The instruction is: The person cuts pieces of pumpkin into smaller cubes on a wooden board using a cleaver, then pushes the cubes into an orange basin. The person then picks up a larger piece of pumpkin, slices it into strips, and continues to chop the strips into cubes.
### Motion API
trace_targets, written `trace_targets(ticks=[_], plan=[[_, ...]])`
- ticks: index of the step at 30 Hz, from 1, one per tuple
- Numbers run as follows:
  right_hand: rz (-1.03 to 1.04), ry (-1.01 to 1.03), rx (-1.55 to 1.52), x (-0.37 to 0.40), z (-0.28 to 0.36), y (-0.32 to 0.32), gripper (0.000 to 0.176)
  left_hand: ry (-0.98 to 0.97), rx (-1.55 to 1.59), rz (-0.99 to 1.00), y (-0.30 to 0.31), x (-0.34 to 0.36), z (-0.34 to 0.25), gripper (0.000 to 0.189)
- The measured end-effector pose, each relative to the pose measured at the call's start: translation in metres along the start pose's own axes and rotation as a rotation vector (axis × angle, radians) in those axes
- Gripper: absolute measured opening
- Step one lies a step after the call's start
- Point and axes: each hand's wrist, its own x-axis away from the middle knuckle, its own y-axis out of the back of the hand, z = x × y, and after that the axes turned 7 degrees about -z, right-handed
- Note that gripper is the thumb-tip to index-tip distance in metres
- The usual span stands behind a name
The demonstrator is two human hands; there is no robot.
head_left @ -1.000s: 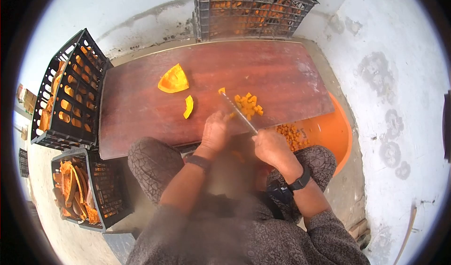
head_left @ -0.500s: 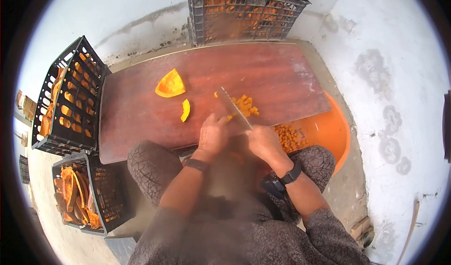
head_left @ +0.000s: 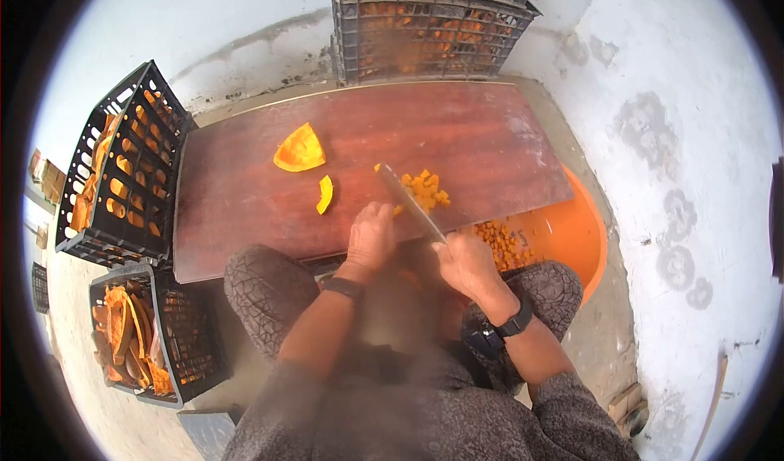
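The broad reddish-brown wooden surface [head_left: 245, 200] offers generous room on its left side, so loose pieces are best spread there, clear of the blade. Under its near right edge, the round orange plastic tub [head_left: 576, 232] is partly covered, with small cubes visible inside; crowding that edge is best avoided if spills are to be prevented. In the bare right hand [head_left: 469, 265], the grip is closed around the handle end of the long, narrow metal knife [head_left: 416, 206], whose blade is angled away across the surface. A firm wrist and an evenly lowered edge would seem to be called for. The bare left hand [head_left: 371, 236] is placed just left of the blade; its fingers are drawn together in a narrow grip, but whether anything is pinched there cannot be told. Those fingertips are best tucked back from the edge. Farther to the left, the large curved yellow-orange wedge [head_left: 300, 149] is laid on the surface, and just below it lies the slim curved yellow slice [head_left: 325, 194], well apart from the knife. Along the right side of the blade, the small orange cubes [head_left: 426, 187] are loosely heaped; space between them and the edge would help even cutting. By the tip, one tiny orange piece [head_left: 377, 167] is seen, and gentle handling would be advised.
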Motion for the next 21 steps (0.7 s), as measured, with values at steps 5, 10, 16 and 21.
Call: trace_targets(ticks=[5,10,16,21], plan=[[-0.002,0.015,0.001,0.001,0.000,0.000,0.029,-0.034,0.035,-0.034,0.002,-0.002,-0.004,0.014],[0.027,0.022,0.010,-0.001,0.004,0.001,0.028,-0.039,0.019,-0.024,0.001,-0.002,-0.003,0.009],[0.121,0.020,0.059,-0.011,0.013,0.000,0.026,-0.062,0.030,-0.037,0.002,-0.004,-0.003,0.006],[0.108,0.062,0.073,-0.021,0.005,-0.018,0.019,-0.016,0.012,0.040,0.000,-0.003,-0.001,0.026]])
